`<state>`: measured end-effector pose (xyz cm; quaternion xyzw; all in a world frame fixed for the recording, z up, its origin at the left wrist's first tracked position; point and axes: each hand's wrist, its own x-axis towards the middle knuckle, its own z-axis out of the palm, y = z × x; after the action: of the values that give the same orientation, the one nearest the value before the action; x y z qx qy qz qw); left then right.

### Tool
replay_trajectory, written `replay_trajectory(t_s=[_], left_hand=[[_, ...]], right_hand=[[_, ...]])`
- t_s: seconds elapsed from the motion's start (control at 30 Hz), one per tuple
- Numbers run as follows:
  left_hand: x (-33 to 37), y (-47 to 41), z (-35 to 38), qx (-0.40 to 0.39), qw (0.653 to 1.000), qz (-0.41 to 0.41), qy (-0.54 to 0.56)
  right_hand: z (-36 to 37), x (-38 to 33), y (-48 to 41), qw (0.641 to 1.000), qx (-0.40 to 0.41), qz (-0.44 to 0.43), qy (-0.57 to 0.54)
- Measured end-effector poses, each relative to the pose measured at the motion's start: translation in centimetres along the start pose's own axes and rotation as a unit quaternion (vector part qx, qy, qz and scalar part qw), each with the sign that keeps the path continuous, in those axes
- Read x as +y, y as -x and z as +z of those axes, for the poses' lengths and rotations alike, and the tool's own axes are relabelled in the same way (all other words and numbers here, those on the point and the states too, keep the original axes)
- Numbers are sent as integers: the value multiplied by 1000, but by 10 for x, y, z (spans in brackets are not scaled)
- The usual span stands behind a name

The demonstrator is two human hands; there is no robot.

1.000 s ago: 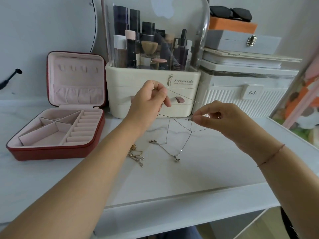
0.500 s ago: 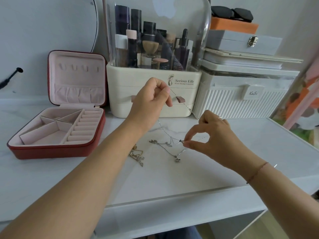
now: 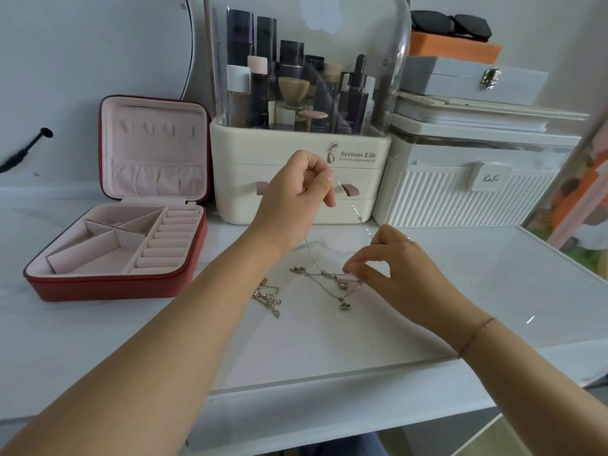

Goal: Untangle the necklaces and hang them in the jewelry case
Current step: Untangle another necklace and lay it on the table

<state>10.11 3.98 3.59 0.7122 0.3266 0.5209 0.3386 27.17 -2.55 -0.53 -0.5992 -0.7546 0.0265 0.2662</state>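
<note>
Two hands work over a white worktop (image 3: 329,350). The right hand (image 3: 398,271), with a thin red cord bracelet (image 3: 476,335) on its wrist, pinches a strand between thumb and forefinger, its other fingers loosely curled. It is just at three o'clock of the tangled silver necklaces (image 3: 329,283), whose fine chains and small pendants cross on the worktop. A separate gold necklace pile (image 3: 268,297) lies near, at nine o'clock of the tangle, partly behind the left forearm. Further back, the left hand (image 3: 292,199) is raised, fingertips pinching one silver chain (image 3: 353,209) that slants tautly toward five o'clock to the right hand. At ten o'clock sits the open red jewelry case (image 3: 98,287), pink-lined, hooks in its upright lid. Behind stand a cream cosmetics organizer (image 3: 289,153), a white ribbed box (image 3: 444,202), a grey box (image 3: 460,83) and sunglasses (image 3: 450,24).
</note>
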Motion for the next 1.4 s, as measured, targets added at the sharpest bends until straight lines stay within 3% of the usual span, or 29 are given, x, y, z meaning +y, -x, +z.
replay_trajectory(t_s=[0.33,0.57,0.73,0.87,1.03,1.13,1.23,1.4], left_hand=[[-11,-2,3,-7,997,-39,-61],[-13,-2,3,-7,997,-58,-60],[-16,-2,1,-4,996,-80,-49],[-17,-2,2,-20,994,-97,-41],[-15,0,-4,-133,983,-118,-33],[-13,3,-6,-204,972,-112,-43],[-13,4,-10,-252,955,-97,-121],[-18,3,-11,-264,929,-78,-249]], right_hand=[[-7,2,-13,992,-90,75,36],[-14,-8,-24,981,-161,44,97],[-9,2,-21,980,-175,85,-39],[-14,7,-15,959,-93,154,-218],[-32,9,-17,918,-82,126,-367],[-38,8,-18,901,-85,112,-410],[-45,8,-17,892,-87,98,-433],[-54,7,-10,908,-166,39,-383]])
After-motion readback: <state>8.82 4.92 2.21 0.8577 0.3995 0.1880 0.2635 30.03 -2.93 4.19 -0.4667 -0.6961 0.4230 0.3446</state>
